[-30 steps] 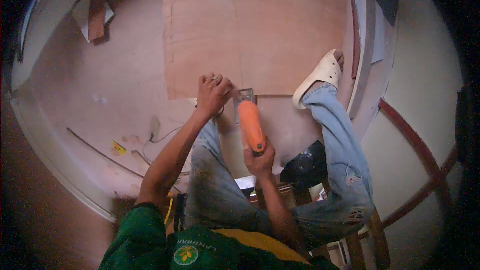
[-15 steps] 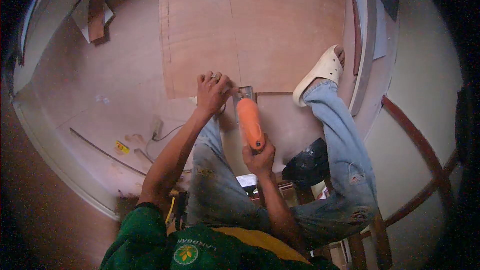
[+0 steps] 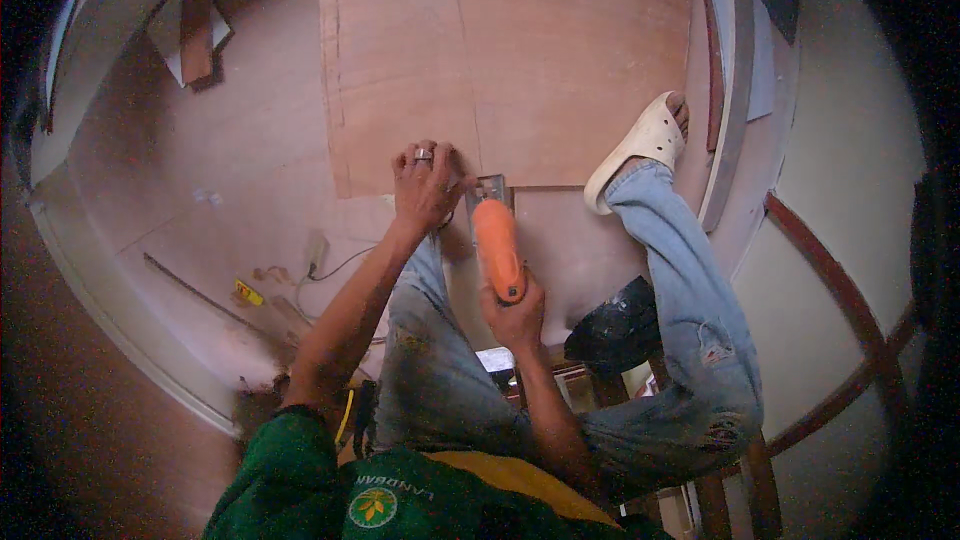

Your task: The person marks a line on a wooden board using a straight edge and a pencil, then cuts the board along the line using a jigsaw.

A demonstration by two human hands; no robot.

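Observation:
An orange power jigsaw (image 3: 498,245) with a metal base plate (image 3: 492,185) sits at the near edge of a large plywood sheet (image 3: 520,60), by a thin line running up the sheet. My right hand (image 3: 515,312) is wrapped round the back of the tool. Left of the base plate, my left hand (image 3: 425,185), with a ring on one finger, rests bent fingertips on the sheet near its edge, fingers slightly apart.
My right foot in a cream clog (image 3: 635,150) is beside the sheet. A long board (image 3: 728,140) lies along the right. A power strip (image 3: 318,252) with a cord, a yellow tape measure (image 3: 248,292), wood offcuts (image 3: 197,30) and a black object (image 3: 610,320) lie around me.
The jigsaw and my right hand have shifted very slightly, along with a small shift of the view. My left hand stays at the sheet's edge.

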